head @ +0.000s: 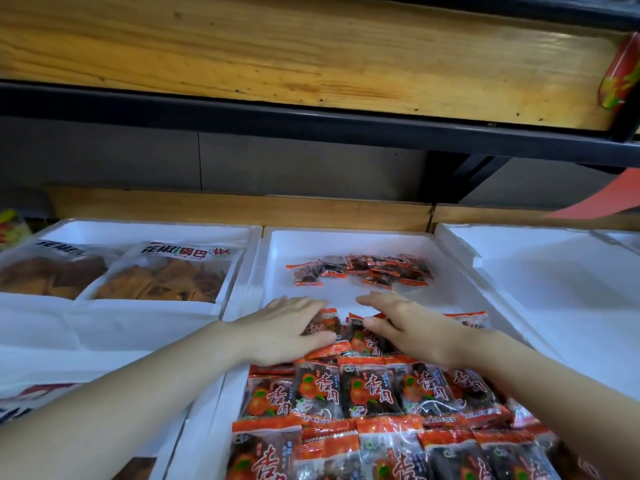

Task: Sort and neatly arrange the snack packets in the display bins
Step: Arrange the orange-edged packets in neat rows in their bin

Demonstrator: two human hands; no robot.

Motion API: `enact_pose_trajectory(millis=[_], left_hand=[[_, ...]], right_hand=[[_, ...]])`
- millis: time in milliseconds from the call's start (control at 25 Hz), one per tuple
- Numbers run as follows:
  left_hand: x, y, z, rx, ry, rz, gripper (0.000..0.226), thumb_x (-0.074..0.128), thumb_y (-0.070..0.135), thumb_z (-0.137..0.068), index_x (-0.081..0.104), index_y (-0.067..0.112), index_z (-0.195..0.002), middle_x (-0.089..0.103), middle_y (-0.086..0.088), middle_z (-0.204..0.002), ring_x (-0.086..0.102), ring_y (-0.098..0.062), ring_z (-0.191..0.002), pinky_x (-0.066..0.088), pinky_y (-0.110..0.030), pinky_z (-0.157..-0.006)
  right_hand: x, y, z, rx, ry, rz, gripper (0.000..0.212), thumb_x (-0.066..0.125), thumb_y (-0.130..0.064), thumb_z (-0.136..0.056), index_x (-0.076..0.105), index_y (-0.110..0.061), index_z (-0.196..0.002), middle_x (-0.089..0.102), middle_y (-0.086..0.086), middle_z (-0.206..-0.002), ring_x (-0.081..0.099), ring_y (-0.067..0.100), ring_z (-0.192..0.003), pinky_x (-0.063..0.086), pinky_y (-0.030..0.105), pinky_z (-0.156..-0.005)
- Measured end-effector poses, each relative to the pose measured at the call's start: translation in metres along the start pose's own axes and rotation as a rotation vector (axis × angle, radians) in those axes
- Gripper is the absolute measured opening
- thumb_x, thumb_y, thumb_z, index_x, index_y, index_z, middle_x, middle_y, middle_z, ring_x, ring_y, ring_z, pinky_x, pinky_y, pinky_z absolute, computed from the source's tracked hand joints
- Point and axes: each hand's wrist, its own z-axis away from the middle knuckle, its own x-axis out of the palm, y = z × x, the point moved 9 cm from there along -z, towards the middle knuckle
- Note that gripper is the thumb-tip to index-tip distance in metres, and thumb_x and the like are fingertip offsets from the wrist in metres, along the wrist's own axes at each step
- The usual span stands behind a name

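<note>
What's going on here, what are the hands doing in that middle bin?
A person is tidying small orange-red snack packets in the middle white foam bin. The left hand and the right hand rest side by side on the far edge of the laid-out rows, fingers fairly straight. A loose pile of similar packets sits at the back of that bin, apart from the rows. The left bin holds larger bags of crisps.
</note>
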Motion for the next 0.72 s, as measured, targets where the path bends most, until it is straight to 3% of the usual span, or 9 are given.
enact_pose_trajectory(millis=[120, 240, 360, 520, 720], left_hand=[[0.001, 0.000, -0.006, 0.025, -0.018, -0.050, 0.062, 0.030, 0.060, -0.095, 0.024, 0.029, -0.149, 0.026, 0.007, -0.152, 0.023, -0.018, -0.141, 0.024, -0.034, -0.113], [-0.021, -0.003, -0.021, 0.025, 0.070, -0.045, 0.059, 0.029, 0.057, -0.097, 0.023, 0.029, -0.148, 0.021, 0.010, -0.155, 0.020, -0.015, -0.143, 0.021, -0.032, -0.114], [-0.039, -0.021, -0.061, -0.010, 0.127, -0.051, 0.060, 0.030, 0.054, -0.098, 0.023, 0.026, -0.150, 0.020, 0.007, -0.157, 0.024, -0.016, -0.142, 0.022, -0.033, -0.114], [-0.041, -0.044, -0.130, -0.039, 0.098, -0.102, 0.064, 0.032, 0.053, -0.099, 0.018, 0.020, -0.152, 0.013, 0.003, -0.160, 0.016, -0.019, -0.145, 0.017, -0.036, -0.117], [-0.016, -0.073, -0.199, -0.054, 0.047, -0.093, 0.065, 0.036, 0.060, -0.094, 0.027, 0.024, -0.147, 0.029, 0.001, -0.154, 0.030, -0.024, -0.139, 0.031, -0.043, -0.110]], right_hand=[[0.001, 0.004, -0.003, -0.014, -0.010, -0.033, 0.050, 0.034, -0.039, -0.099, 0.027, -0.022, -0.146, 0.029, -0.005, -0.151, 0.024, 0.007, -0.138, 0.016, 0.017, -0.108], [-0.022, 0.024, -0.022, 0.017, 0.096, -0.148, 0.051, 0.039, -0.038, -0.097, 0.030, -0.021, -0.144, 0.035, -0.005, -0.148, 0.033, 0.008, -0.134, 0.025, 0.019, -0.106], [-0.038, 0.068, -0.058, 0.133, 0.163, -0.088, 0.054, 0.046, -0.036, -0.096, 0.028, -0.020, -0.144, 0.034, 0.001, -0.149, 0.037, 0.018, -0.132, 0.029, 0.026, -0.106], [-0.031, 0.122, -0.105, 0.271, 0.141, -0.027, 0.059, 0.049, -0.032, -0.096, 0.022, -0.018, -0.146, 0.029, 0.007, -0.151, 0.037, 0.024, -0.133, 0.032, 0.033, -0.105], [-0.002, 0.153, -0.142, 0.290, 0.034, 0.052, 0.066, 0.051, -0.039, -0.093, 0.019, -0.019, -0.147, 0.033, 0.009, -0.149, 0.038, 0.026, -0.132, 0.032, 0.037, -0.108]])
